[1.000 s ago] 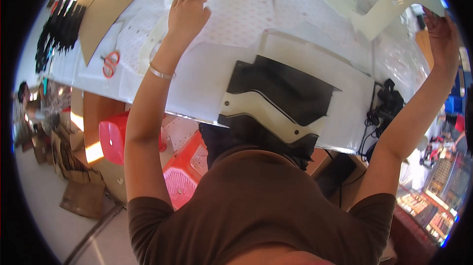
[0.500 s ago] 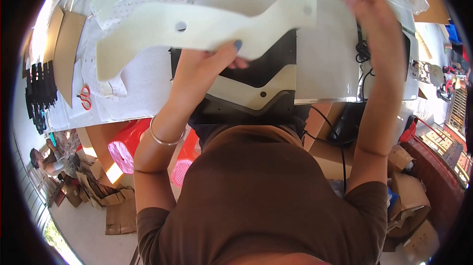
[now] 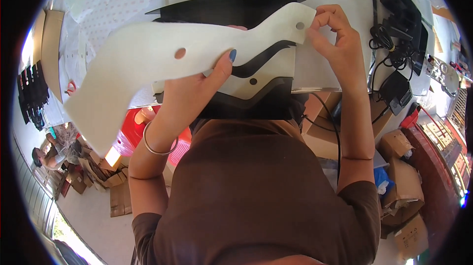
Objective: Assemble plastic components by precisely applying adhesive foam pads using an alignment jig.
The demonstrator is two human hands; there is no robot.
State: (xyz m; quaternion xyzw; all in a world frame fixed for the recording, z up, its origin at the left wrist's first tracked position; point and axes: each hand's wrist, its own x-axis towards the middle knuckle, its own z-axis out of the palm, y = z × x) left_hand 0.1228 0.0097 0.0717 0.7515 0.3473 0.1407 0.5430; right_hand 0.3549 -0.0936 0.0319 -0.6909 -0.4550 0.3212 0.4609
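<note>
A long, wavy cream sheet (image 3: 143, 53), flat and pierced by two round holes, spans the space in front of me. My left hand (image 3: 194, 90) grips its lower edge near the middle, thumb on top and the other fingers mostly hidden beneath. At the narrow right end, my right hand (image 3: 342, 41) pinches the corner between thumb and fingers. Below the sheet, a similar cream piece (image 3: 239, 87) with a dark round hole lies over a black panel (image 3: 266, 107) at the table's near edge. Farther back, a black curved part (image 3: 217, 11) shows behind the sheet.
Cables and a black device (image 3: 394, 6) occupy the table's right side. Orange-handled scissors (image 3: 71, 87), black strips (image 3: 32, 92) and cardboard (image 3: 51, 38) are at the left. A red stool (image 3: 135, 129) stands below the table; cardboard boxes (image 3: 401, 181) sit at right. Another person (image 3: 47, 156) is far left.
My right hand has come down and inward from the upper right to the sheet's right corner. The sheet's left end has swung toward me, still in my left hand.
</note>
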